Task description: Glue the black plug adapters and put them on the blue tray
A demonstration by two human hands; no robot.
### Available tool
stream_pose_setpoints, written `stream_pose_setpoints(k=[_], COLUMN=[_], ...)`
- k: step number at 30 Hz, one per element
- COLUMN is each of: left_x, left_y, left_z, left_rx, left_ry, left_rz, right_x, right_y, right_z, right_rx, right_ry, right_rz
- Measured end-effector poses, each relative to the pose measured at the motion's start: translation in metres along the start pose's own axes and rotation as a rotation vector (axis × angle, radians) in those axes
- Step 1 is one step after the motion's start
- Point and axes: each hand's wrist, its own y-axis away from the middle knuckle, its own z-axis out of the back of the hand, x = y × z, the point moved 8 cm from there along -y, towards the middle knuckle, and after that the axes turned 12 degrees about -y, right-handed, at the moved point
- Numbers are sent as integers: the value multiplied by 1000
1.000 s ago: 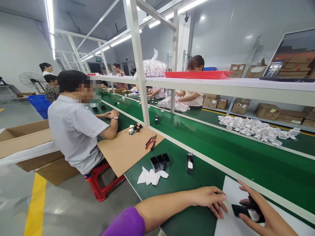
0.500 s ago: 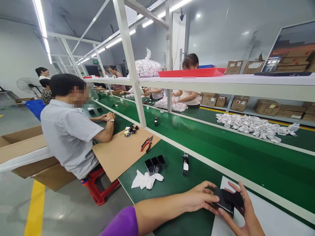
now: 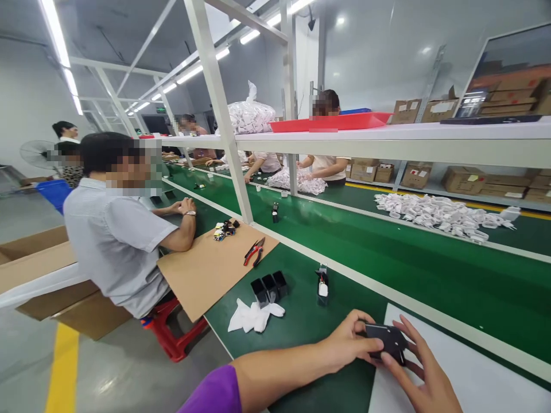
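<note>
A black case (image 3: 387, 342) was held above the left edge of a white sheet (image 3: 473, 384). Its left end was pinched between the thumb and fingers of the left hand (image 3: 350, 342); its other end was grasped by the curved thumb and fingers of the right hand (image 3: 424, 370). On the green table, three open black boxes (image 3: 269, 288) were placed side by side, touched by crumpled white paper (image 3: 253, 316). Near them a box with prongs (image 3: 322, 287) was left upright. Pliers (image 3: 255, 252) and a heap of small parts (image 3: 225, 229) were laid on a cardboard sheet (image 3: 206, 275), beside which a co-worker (image 3: 116, 229) was seated. The far workers were partly hidden by a white post (image 3: 217, 109) and a shelf (image 3: 365, 147).

One second earlier, the case was held by the right hand alone, the left being apart from it; now it was gripped by both, and a flat face was turned up.
</note>
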Motion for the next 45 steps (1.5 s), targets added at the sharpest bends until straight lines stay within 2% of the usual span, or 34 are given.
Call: stream_pose_setpoints(k=[3,6,8,10,11,14,16,20,22,24,26,29,36,40,45], left_x=[-13,-21,-26,-31,-36,-44,-44,-43,-42,-40,-38,-36,-34,-29,-17], left_y=[2,3,2,0,-1,-6,-8,-9,-10,-11,-13,-16,-20,-20,-22], left_z=[-2,-7,-9,-11,-10,-10,-15,-17,-17,-17,-17,-16,-15,-11,-5], left_rx=[-3,50,77,98,68,35,72,70,54,47,43,39,18,20,98], left_ry=[-47,-106,-128,-147,-162,-241,-302,-386,-416,-450,-479,-506,-521,-501,-444], left_rz=[-88,-101,-75,-63,-85,-85,-58,-49,-48,-36,-26,-14,-15,-19,-24], right_x=[-6,15,36,59,73,98,94,55,31,8,-10,-29,-45,-40,-24], right_y=[-9,-16,-17,-11,-5,21,45,104,132,154,168,173,162,165,169], right_z=[-1,2,18,45,59,115,168,290,343,383,409,433,465,462,447], right_rx=[40,72,18,-73,-91,-176,-323,-666,-804,-894,-938,-946,-1011,-1095,-1192], right_ry=[-46,-80,-71,-22,13,133,183,225,229,212,182,151,294,498,671], right_rz=[-99,-19,21,37,67,95,19,-180,-300,-423,-530,-618,-633,-603,-450])
